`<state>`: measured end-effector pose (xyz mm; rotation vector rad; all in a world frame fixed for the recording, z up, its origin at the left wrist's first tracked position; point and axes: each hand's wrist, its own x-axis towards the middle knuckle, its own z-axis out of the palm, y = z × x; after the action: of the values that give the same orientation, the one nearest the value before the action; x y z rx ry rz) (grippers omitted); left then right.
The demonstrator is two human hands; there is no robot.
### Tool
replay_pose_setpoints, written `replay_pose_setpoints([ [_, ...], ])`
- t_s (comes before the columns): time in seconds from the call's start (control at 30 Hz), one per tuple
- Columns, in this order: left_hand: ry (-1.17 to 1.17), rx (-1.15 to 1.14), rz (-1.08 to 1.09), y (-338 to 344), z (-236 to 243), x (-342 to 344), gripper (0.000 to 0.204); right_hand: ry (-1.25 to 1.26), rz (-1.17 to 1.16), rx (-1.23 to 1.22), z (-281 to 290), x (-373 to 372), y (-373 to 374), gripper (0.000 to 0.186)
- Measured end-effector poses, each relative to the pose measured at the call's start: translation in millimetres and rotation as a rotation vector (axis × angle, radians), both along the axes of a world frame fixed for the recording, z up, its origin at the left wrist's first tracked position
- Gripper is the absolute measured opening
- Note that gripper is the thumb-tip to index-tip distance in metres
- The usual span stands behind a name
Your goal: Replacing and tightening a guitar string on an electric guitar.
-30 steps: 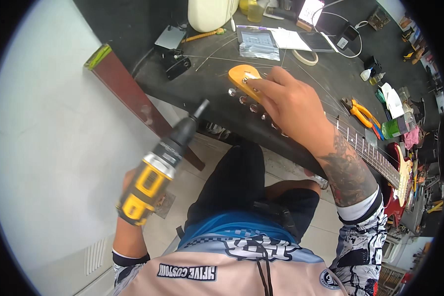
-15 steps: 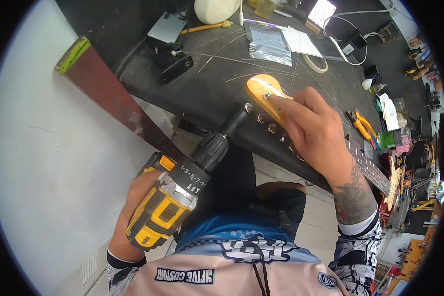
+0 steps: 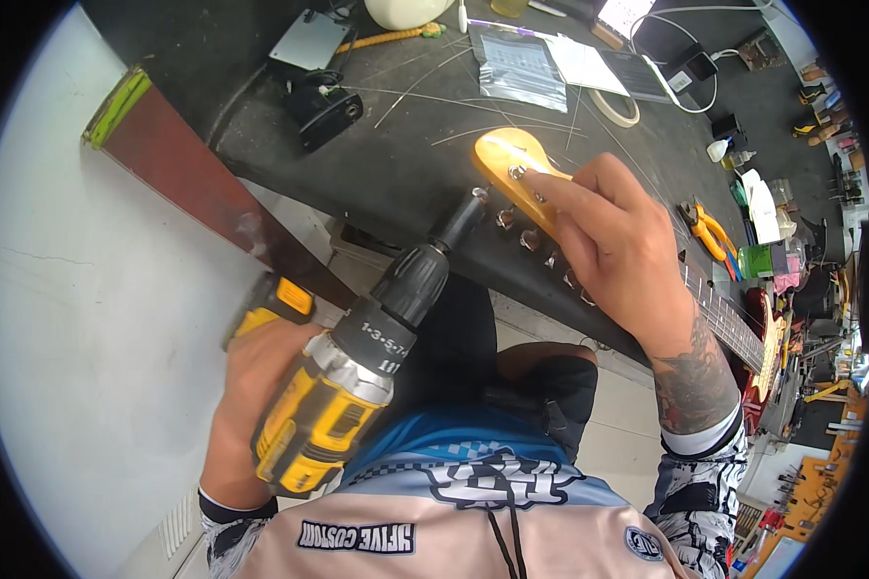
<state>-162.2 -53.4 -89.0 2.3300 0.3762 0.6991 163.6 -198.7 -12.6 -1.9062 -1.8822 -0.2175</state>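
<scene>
My left hand (image 3: 261,386) is closed round the handle of a yellow and black cordless drill (image 3: 343,386), its battery (image 3: 270,309) showing to the left. A black socket-like bit (image 3: 458,220) in the chuck reaches the end tuning peg (image 3: 480,195) and covers part of it. That peg belongs to the pale wooden headstock (image 3: 504,154) of an electric guitar. Over the headstock my right hand (image 3: 618,241) is curled, index fingertip against a tuning post (image 3: 518,173). Its thumb and palm side are hidden. The guitar's neck (image 3: 726,323) runs down right toward a red body (image 3: 758,372).
Orange-handled cutters (image 3: 710,236) lie beyond the neck on the dark bench (image 3: 406,154). Loose wire strands, a silver packet (image 3: 521,77) and a tape roll (image 3: 616,108) lie farther back. A long brown board (image 3: 193,179) leans left, near the drill.
The drill has tilted and its battery shows more on the left. Its bit now covers more of the end peg. The view has shifted slightly; my right hand stays on the headstock.
</scene>
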Motion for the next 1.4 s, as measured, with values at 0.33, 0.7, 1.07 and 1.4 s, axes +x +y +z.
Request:
replay_pose_setpoints([
  [0.33, 0.152, 0.572, -0.007, 12, 47, 9, 0.032, -0.005, 0.014, 0.028, -3, 2, -1, 0.035],
  [0.7, 0.184, 0.607, 0.0, 13, 46, 9, 0.027, 0.039, 0.025, 0.035, -2, 2, 2, 0.029],
  [1.07, 0.17, 0.571, -0.013, 17, 41, 7, 0.031, 0.24, 0.028, -0.03, -3, 7, 5, 0.022],
  [1.4, 0.191, 0.56, -0.006, 16, 40, 8, 0.029, 0.246, 0.012, -0.029, -6, 6, 6, 0.025],
])
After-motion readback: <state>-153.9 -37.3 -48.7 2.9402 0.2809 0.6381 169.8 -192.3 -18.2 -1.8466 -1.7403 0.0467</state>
